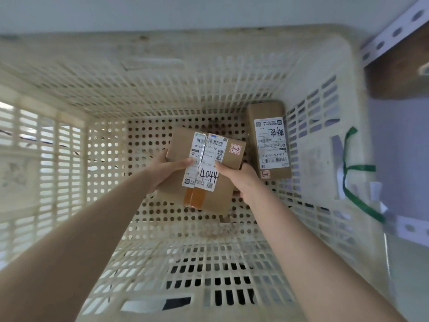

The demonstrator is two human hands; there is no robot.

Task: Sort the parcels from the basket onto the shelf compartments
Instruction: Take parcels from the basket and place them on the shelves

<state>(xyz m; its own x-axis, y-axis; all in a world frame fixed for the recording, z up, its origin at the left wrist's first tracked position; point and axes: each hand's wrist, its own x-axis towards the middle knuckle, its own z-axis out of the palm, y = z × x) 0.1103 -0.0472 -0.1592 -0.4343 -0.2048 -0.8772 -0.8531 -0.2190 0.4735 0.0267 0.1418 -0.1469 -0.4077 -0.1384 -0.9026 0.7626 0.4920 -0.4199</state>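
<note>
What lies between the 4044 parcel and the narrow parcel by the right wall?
In the head view, only a strip of basket floor and the right hand.

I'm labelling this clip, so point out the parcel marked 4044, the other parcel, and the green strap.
parcel marked 4044 [220,196]: head view, bare cardboard below its label.
other parcel [265,110]: head view, bare cardboard above its label.
green strap [359,168]: head view, its horizontal stretch.

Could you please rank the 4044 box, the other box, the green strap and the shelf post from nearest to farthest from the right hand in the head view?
1. The 4044 box: gripped by the right hand.
2. The other box: just right of it, by the basket wall.
3. The green strap: farther right.
4. The shelf post: top right corner.
</note>
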